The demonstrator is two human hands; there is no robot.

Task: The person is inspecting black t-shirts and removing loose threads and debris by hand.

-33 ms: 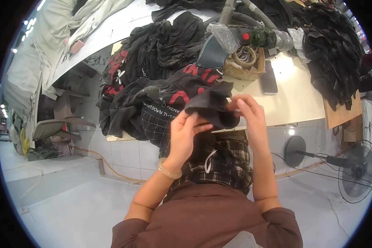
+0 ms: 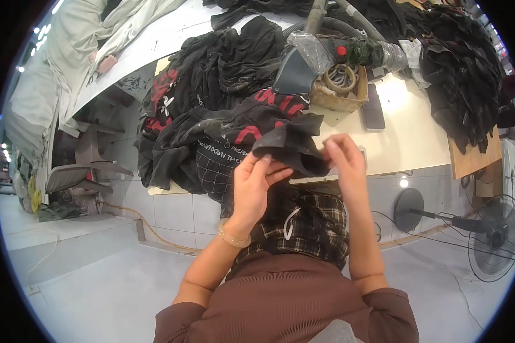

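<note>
A black piece of garment [image 2: 294, 143], shaped like a sleeve end or cuff with an open hem, is raised in front of me. My left hand [image 2: 252, 183] pinches its left side between thumb and fingers. At the cloth's right edge, my right hand [image 2: 348, 167] has its fingertips drawn together, a little smeared by motion; whether they grip the hem or something tiny cannot be made out. The cloth joins a heap of black garments [image 2: 234, 74] with red and white prints on the table, beyond my hands.
A grey nozzle [image 2: 294, 71] on a hose hangs over the heap. Beside it stand a box [image 2: 349, 102] holding tape rolls and a dark phone [image 2: 372, 108]. More black garments [image 2: 458, 74] drape off the table's right. A fan [image 2: 495, 237] stands at lower right, a stool [image 2: 86, 171] at left.
My right hand has shifted slightly right and down, away from the upper edge of the cloth. The cloth's opening has tilted a little; my left hand keeps its pinch.
</note>
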